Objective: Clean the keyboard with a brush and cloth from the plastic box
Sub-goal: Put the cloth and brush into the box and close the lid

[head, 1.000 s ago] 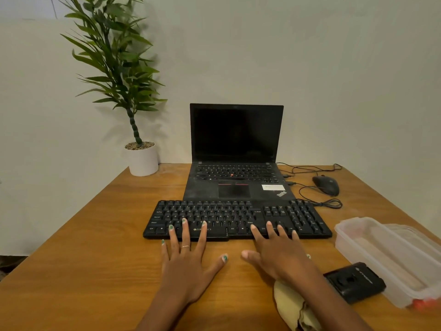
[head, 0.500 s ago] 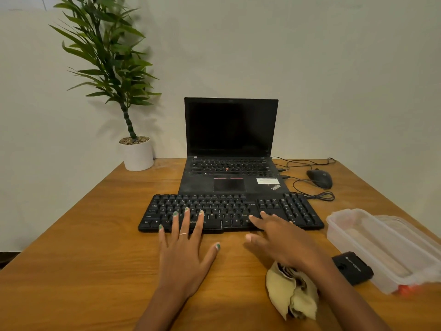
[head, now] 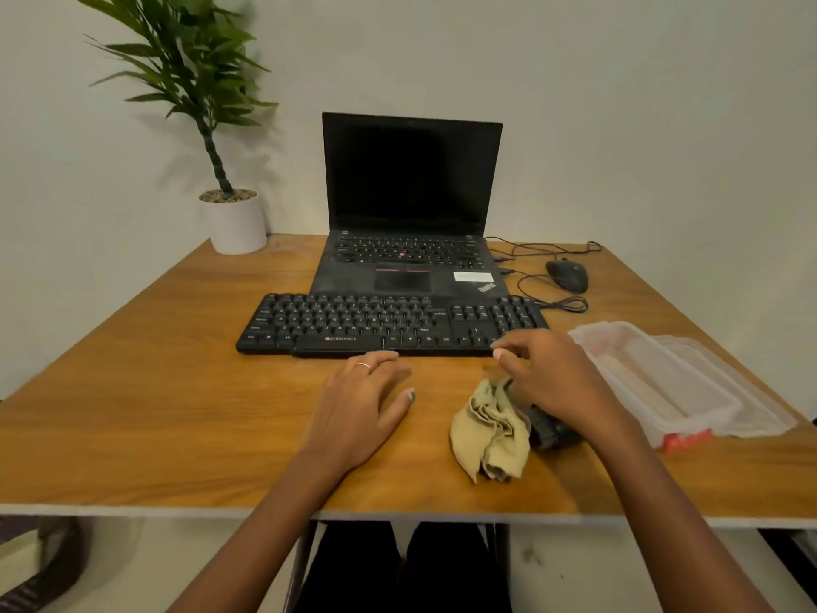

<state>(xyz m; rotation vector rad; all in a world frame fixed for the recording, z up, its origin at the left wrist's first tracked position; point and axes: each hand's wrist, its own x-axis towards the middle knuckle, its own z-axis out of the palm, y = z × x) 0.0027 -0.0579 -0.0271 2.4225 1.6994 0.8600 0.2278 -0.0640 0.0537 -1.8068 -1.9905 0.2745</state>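
Both hands have drawn back off the keys since the earlier frames, and the view has pulled back so that the near edge of the tabletop (head: 132, 435) now shows. At the far left corner stands a potted plant (head: 232, 221) in a white pot. The left hand (head: 360, 402) lies palm down on the wood just in front of the keyboard (head: 389, 325), fingers relaxed and holding nothing, their tips reaching the keyboard's front edge. Behind the keyboard sits an open laptop (head: 409, 205) with a dark screen. To the right of the left hand a crumpled tan cloth (head: 488, 435) lies on the tabletop, touching a small black object (head: 550, 429) that the right wrist partly hides. The right hand (head: 548, 373) hovers above both, fingers loosely curled with thumb and forefinger near each other by the keyboard's right front corner; it grips nothing that can be seen. Farther back, a black wired mouse (head: 568, 275) rests near its looped cable. At the right edge sits the clear plastic box (head: 654, 378), uncovered, with something pale and long inside that is too blurred to name.
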